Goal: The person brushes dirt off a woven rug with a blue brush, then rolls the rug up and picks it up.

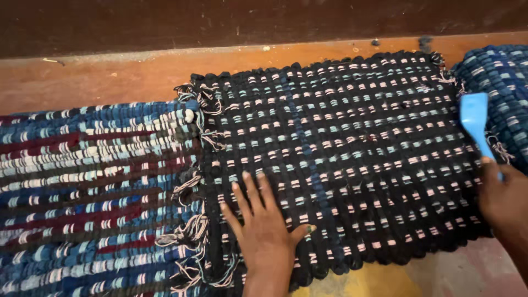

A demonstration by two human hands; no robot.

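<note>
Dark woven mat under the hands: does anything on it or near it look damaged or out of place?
The dark woven mat looks whole. Its left fringe is tangled and lies over the blue striped mat. Small dark lint bits sit on the floor by the wall.

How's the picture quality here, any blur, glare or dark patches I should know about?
Head view: light is soft and even, with no glare on the black woven mat. The left hand, flat on the mat, is sharp. The right hand and its blue tool are slightly soft at the frame edge. The wall behind is dim and brown.
</note>
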